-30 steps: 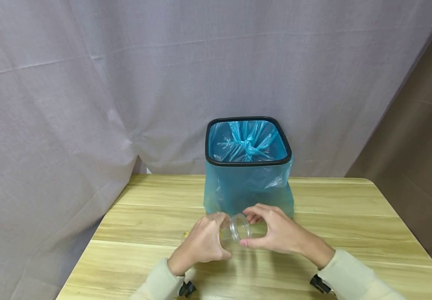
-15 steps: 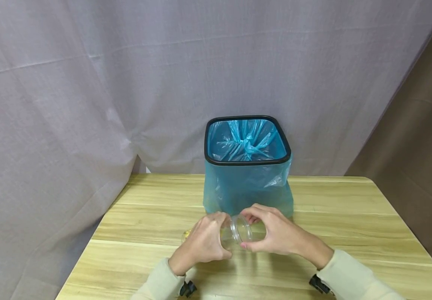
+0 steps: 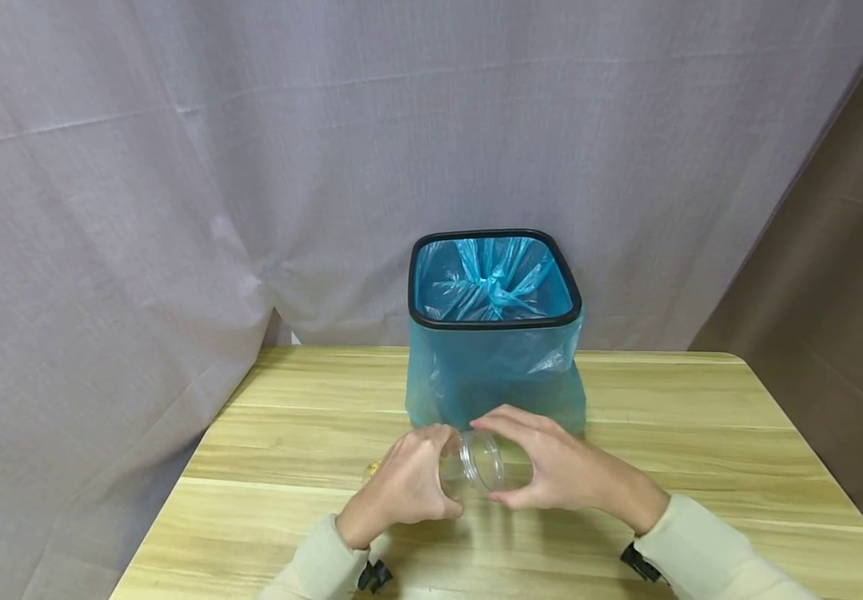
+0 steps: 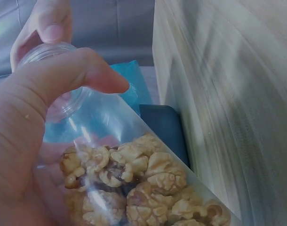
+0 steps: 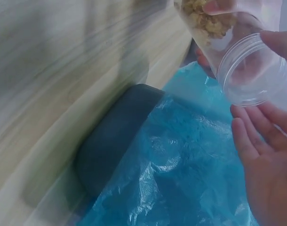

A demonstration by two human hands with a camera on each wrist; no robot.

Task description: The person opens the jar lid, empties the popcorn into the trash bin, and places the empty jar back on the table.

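A clear jar (image 4: 117, 110) lies tilted on its side above the table, and my left hand (image 3: 407, 479) grips it around its body. Shelled walnuts (image 4: 148, 188) fill its lower part, seen through the wall in the left wrist view. At the jar's mouth end is a clear, ridged lid (image 5: 251, 70), which faces right. My right hand (image 3: 562, 467) holds this lid by its edge, thumb on one side and fingers on the other, with a gap between lid and palm. In the head view my left hand hides most of the jar.
Just behind the hands stands a bin with a black rim (image 3: 495, 325), lined with a blue plastic bag (image 3: 495, 375). The wooden table (image 3: 289, 442) ends at a grey curtain (image 3: 326, 167) at the back; a brown cloth (image 3: 836, 333) hangs on the right.
My right thumb and fingers have shifted around the lid's edge, the thumb lower and the fingers further left. The left hand and the jar stay in place.
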